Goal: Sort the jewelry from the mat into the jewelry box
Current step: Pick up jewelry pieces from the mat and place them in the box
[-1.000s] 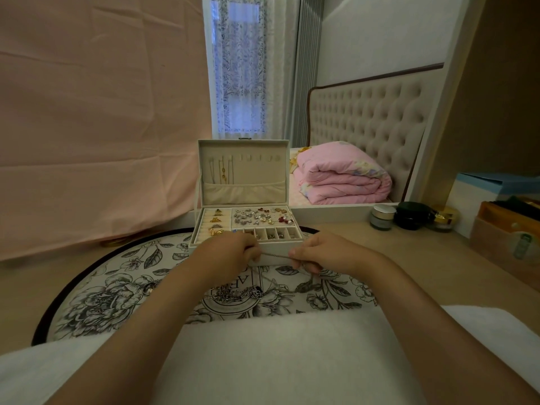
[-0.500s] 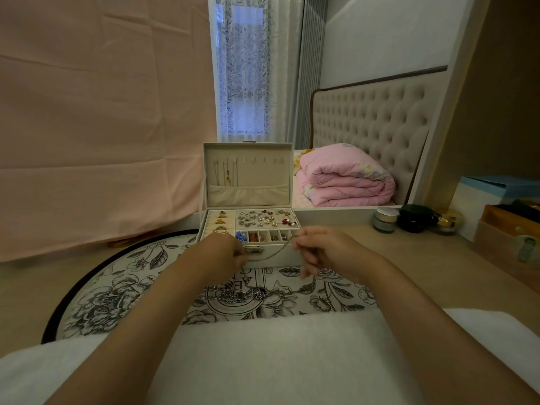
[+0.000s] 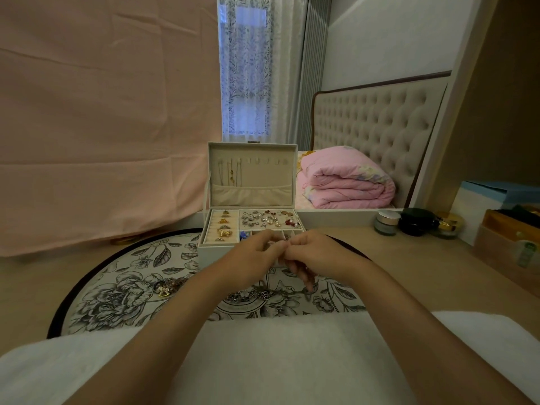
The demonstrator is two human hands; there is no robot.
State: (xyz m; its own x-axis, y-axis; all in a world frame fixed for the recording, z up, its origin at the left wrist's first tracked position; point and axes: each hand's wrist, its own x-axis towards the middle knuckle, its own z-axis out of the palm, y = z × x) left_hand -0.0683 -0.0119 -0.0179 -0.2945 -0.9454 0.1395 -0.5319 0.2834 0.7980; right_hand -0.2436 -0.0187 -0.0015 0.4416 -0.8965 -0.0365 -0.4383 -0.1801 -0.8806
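Mat (image 3: pixel 117 287): round, flowered, on the bench (image 3: pixel 409 258); the open jewelry box (image 3: pixel 263 176) stands on its far part.
Gold jewelry (image 3: pixel 164 289): heaped on the mat, front-left of the box.
Left hand (image 3: pixel 251 258): at the box's front edge, fingers curled, tips meeting the other hand's. I cannot tell what it pinches.
Silver jewelry (image 3: pixel 248 295): on the mat before the box.
Right hand (image 3: pixel 317 255): fingers likewise curled, hold unclear.
Jars (image 3: pixel 387 222): right of the box.

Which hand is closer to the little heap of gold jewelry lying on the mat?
Left. The left hand is right of the gold jewelry heap and farther back; the right hand is beyond the left hand, farther right.
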